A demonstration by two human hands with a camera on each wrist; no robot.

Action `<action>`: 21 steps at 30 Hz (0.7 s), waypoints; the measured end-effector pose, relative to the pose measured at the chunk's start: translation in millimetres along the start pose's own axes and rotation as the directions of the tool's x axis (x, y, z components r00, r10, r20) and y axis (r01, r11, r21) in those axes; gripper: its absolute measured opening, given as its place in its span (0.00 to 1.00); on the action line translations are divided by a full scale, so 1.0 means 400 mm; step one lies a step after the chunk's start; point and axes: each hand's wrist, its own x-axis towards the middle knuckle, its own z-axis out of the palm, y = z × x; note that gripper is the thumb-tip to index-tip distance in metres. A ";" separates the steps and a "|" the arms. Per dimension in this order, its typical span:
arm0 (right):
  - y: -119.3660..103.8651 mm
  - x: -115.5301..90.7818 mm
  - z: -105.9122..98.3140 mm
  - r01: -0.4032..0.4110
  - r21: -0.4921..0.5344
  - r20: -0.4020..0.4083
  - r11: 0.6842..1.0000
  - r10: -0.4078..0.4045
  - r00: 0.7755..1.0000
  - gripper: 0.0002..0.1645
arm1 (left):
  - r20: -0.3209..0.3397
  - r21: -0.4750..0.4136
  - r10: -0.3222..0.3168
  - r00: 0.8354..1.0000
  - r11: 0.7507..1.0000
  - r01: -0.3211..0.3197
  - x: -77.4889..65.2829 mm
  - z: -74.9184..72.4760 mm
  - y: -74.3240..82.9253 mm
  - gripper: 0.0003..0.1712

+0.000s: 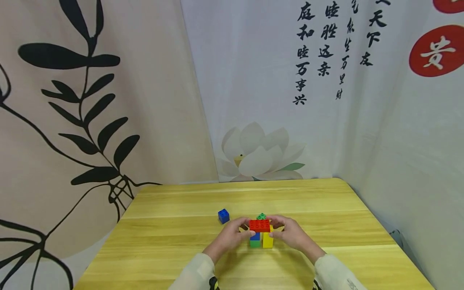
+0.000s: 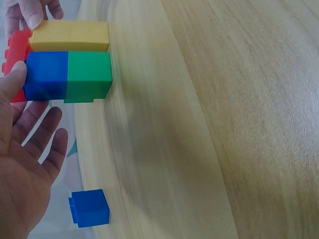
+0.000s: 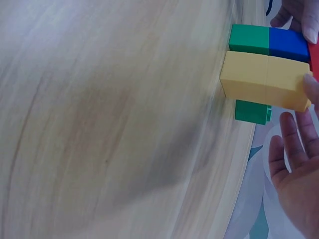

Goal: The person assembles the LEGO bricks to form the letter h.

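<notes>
A red brick (image 1: 259, 226) with studs on top spans two columns. The left column has a blue brick (image 2: 47, 74) over a green brick (image 2: 89, 74); the right one is two stacked yellow bricks (image 3: 244, 74). My left hand (image 1: 232, 235) pinches the red brick's left end, thumb in front and other fingers behind, three of them spread loosely in the left wrist view. At its right end my right hand (image 1: 291, 232) grips likewise, its thumb by the top of the yellow column. Another green brick (image 1: 261, 216) stands just behind, partly hidden by the red one.
A lone blue brick (image 1: 223, 216) sits on the wooden table (image 1: 163, 241), behind and left of my left hand. A printed curtain (image 1: 163, 100) hangs beyond the table's far edge, and a pale one (image 1: 409, 141) runs along the right side.
</notes>
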 end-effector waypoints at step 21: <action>-0.013 -0.005 -0.012 0.023 -0.080 -0.016 0.997 -0.024 1.000 0.26 | 0.018 0.047 0.031 0.999 0.998 -0.032 0.002 -0.002 0.008 0.14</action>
